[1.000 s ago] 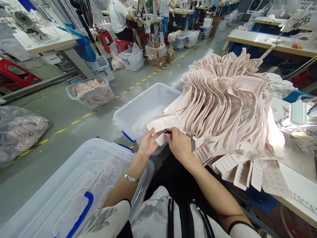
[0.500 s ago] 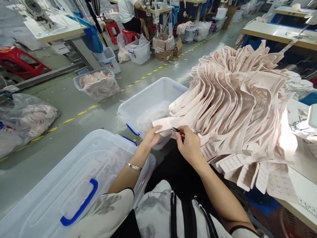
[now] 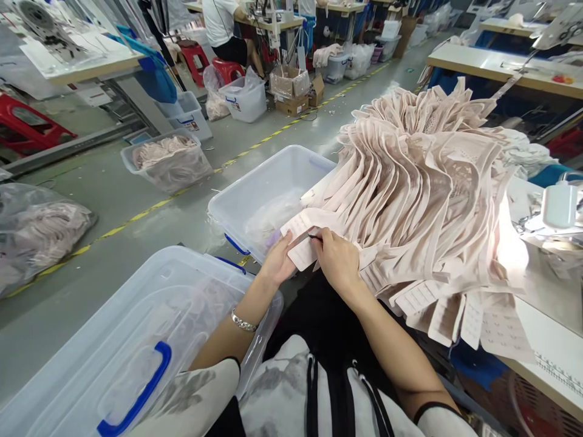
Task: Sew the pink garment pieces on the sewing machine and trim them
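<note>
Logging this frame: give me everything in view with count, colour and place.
garments: many, pale pink, heaped at right
garment ends: two, pale pink, at left fingertips
small tool: one, dark, mostly hidden by right hand
table: one, white, lower right
open bin: one, clear, beyond hands
lidded bin: one, clear, lower left
bag: one, clear, left floor
filled bin: one, clear, upper left floor
stools: at least three, red, left and back
cardboard boxes: several, brown, back
floor tape: yellow-black, along aisle
co-worker: one clearly seen, white top, back
bracelet: one, silver, left wrist
left hand: one, bare, centre
right hand: one, bare, centre
</note>
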Demonstrator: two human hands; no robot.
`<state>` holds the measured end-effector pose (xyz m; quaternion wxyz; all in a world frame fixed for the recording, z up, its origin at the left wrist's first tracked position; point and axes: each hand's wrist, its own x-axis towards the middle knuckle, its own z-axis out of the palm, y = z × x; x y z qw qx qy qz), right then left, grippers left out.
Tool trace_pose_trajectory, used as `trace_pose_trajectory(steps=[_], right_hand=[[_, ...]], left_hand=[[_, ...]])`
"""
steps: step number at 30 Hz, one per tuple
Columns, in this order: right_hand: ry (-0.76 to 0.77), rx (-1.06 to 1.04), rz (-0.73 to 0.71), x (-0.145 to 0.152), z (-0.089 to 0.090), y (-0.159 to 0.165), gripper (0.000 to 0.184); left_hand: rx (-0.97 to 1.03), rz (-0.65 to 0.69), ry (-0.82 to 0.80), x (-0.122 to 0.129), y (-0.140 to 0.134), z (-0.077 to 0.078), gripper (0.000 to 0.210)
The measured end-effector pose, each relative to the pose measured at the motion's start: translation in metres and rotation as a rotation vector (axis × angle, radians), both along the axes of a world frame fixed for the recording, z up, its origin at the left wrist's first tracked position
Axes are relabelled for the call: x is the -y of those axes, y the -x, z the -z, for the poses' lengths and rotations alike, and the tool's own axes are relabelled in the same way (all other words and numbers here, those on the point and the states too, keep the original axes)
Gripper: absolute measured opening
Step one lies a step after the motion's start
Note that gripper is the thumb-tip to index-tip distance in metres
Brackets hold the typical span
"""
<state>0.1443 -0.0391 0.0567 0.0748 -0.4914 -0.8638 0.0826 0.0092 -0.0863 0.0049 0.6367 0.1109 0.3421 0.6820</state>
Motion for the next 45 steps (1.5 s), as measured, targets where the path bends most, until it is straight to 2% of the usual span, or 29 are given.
trace_pose_trajectory(steps=[3,5,9,11,15,20,24,27,28,30,33,38,45], right_hand=[[0.016,-0.045,0.032,-0.003,0.004,-0.005,0.024],[0.004,-0.147,0.032,0.0,0.007,-0.011,0.023],[-0.071,-0.356,-0.042,0.012,0.012,-0.021,0.028],[-0.078,-0.348,-0.05,0.017,0.013,-0.022,0.029],[-0.062,-0.238,0.002,0.017,0.009,-0.016,0.027],[-0.031,-0.096,0.03,0.009,0.0,-0.003,0.023],[-0.021,-0.015,0.047,0.002,0.0,0.0,0.022],[-0.03,-0.058,0.056,0.0,0.005,-0.005,0.02],[-0.042,-0.1,0.051,0.001,0.007,-0.008,0.019],[-0.081,-0.213,0.026,0.004,0.011,-0.014,0.019],[-0.142,-0.32,-0.022,0.013,0.014,-0.022,0.021],[-0.156,-0.216,0.004,0.019,0.011,-0.022,0.019],[-0.107,-0.042,0.018,0.008,0.002,-0.01,0.019]], left_hand=[[-0.154,0.189,0.038,0.002,-0.002,0.01,0.045],[-0.234,0.237,0.094,0.001,0.001,0.014,0.043],[-0.091,-0.03,0.035,-0.006,0.01,0.009,0.038],[-0.007,-0.08,0.012,-0.009,0.013,0.003,0.034],[0.064,-0.067,0.021,-0.009,0.007,-0.008,0.036],[0.025,-0.093,-0.023,-0.002,-0.003,-0.012,0.039],[-0.02,-0.047,-0.023,0.002,-0.007,-0.004,0.046],[-0.155,0.132,0.048,0.003,-0.007,0.006,0.055],[-0.19,0.155,0.077,0.002,-0.006,0.009,0.055],[-0.2,0.084,0.113,-0.002,-0.003,0.011,0.046],[-0.09,-0.093,0.093,-0.009,0.003,0.004,0.029],[0.084,-0.054,0.081,-0.011,0.002,-0.011,0.028],[0.053,-0.063,0.01,-0.004,-0.011,-0.007,0.034]])
